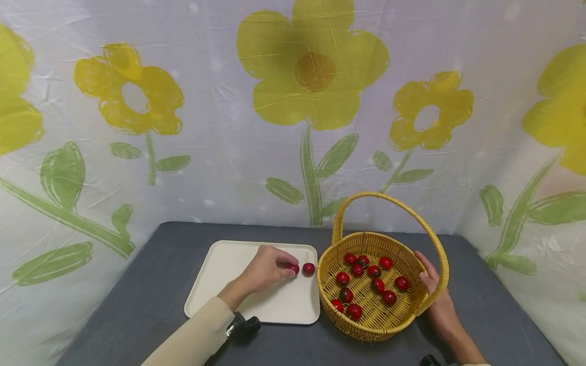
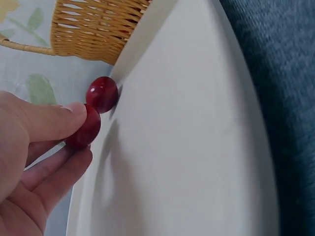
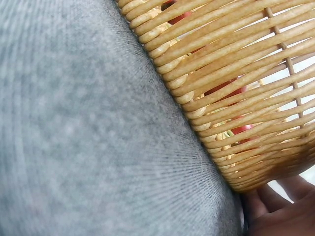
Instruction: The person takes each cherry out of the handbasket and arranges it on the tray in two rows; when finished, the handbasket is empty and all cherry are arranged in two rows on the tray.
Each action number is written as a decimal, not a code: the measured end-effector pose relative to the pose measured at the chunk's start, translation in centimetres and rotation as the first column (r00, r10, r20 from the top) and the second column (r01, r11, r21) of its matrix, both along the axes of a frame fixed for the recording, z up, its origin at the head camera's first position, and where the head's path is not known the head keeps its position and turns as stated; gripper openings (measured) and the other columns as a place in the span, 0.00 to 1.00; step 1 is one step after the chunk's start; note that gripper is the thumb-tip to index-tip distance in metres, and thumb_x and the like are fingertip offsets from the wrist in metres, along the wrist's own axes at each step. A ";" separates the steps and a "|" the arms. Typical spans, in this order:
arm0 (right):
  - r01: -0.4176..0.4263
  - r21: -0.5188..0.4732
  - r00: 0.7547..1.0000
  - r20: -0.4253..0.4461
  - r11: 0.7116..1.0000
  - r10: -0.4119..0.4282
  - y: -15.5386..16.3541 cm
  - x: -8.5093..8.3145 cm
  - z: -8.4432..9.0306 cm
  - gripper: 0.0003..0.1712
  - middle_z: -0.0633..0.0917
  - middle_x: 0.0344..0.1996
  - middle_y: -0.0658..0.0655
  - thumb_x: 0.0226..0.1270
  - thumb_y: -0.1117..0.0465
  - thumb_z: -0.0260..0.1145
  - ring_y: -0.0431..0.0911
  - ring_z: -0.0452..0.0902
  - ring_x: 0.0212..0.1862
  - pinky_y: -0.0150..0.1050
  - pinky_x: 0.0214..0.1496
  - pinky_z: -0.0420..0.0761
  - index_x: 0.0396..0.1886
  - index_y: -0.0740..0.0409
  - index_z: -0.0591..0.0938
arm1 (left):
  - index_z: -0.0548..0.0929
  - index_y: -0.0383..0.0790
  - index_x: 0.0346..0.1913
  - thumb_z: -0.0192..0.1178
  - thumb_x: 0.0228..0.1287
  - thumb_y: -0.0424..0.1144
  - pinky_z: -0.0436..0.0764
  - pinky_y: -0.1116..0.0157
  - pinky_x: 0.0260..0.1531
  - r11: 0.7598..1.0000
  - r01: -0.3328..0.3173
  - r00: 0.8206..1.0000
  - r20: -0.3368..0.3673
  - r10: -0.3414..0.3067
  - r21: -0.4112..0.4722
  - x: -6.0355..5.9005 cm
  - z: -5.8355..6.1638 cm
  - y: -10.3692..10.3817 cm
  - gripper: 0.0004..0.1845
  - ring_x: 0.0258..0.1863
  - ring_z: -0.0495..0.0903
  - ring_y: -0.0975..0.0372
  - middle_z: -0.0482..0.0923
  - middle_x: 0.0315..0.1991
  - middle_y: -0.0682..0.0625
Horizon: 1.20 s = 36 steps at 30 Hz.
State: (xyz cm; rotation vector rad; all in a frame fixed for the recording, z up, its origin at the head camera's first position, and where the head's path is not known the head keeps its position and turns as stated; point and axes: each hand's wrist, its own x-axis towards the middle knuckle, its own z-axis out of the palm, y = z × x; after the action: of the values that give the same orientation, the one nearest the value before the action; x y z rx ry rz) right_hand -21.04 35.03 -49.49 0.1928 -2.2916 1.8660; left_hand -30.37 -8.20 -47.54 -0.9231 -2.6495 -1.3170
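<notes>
My left hand [image 1: 267, 267] is over the white tray, pinching a dark red cherry [image 2: 84, 129] between thumb and fingertips. Close beside that cherry, a second cherry [image 1: 309, 269] with a thin stem sits at the tray's right side. The yellow woven basket [image 1: 366, 333] stands just right of the tray, its tall handle upright and several cherries [image 1: 378, 285] inside. At the basket's right side, my right hand [image 1: 441, 307] holds the rim near the handle's foot. In the right wrist view its fingers are partly hidden behind the weave.
The white tray [image 1: 274, 310] has a low raised rim and lies on the dark grey table [image 1: 137, 295]. Behind the table hangs a pale curtain [image 1: 215, 178] printed with yellow flowers. The arched handle [image 1: 389, 198] rises over the basket.
</notes>
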 end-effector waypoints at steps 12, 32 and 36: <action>0.006 0.010 1.000 0.001 1.000 -0.006 0.0 0.0 0.0 0.32 0.60 0.85 0.62 0.95 0.51 0.41 0.21 0.70 0.70 0.19 0.63 0.76 0.92 0.47 0.54 | 0.96 0.34 0.45 0.78 0.60 0.26 0.92 0.60 0.51 1.000 -0.003 1.000 -0.008 0.002 -0.026 -0.7 -0.3 0.6 0.10 0.44 0.95 0.58 0.95 0.40 0.46; 0.009 0.029 1.000 0.008 1.000 -0.009 0.0 0.0 0.0 0.32 0.57 0.86 0.66 0.95 0.50 0.40 0.22 0.68 0.70 0.18 0.63 0.75 0.92 0.45 0.53 | 0.94 0.33 0.53 0.79 0.60 0.26 0.90 0.53 0.55 0.998 0.037 0.999 0.015 -0.036 -0.055 -0.7 -0.1 0.2 0.17 0.48 0.94 0.55 0.95 0.46 0.44; 0.000 0.013 1.000 0.002 1.000 0.000 -0.1 0.1 0.1 0.32 0.57 0.86 0.65 0.95 0.51 0.40 0.22 0.69 0.71 0.18 0.63 0.76 0.92 0.46 0.53 | 0.93 0.33 0.56 0.78 0.63 0.28 0.90 0.53 0.57 1.000 0.020 0.998 0.061 -0.019 -0.021 -0.5 0.1 -0.4 0.18 0.51 0.94 0.52 0.94 0.51 0.42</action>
State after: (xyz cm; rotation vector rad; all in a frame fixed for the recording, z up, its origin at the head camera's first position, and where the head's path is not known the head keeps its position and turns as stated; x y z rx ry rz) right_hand -20.90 34.97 -49.42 0.1935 -2.3055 1.8523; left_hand -30.86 -8.58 -47.42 -0.9289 -2.7121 -1.3446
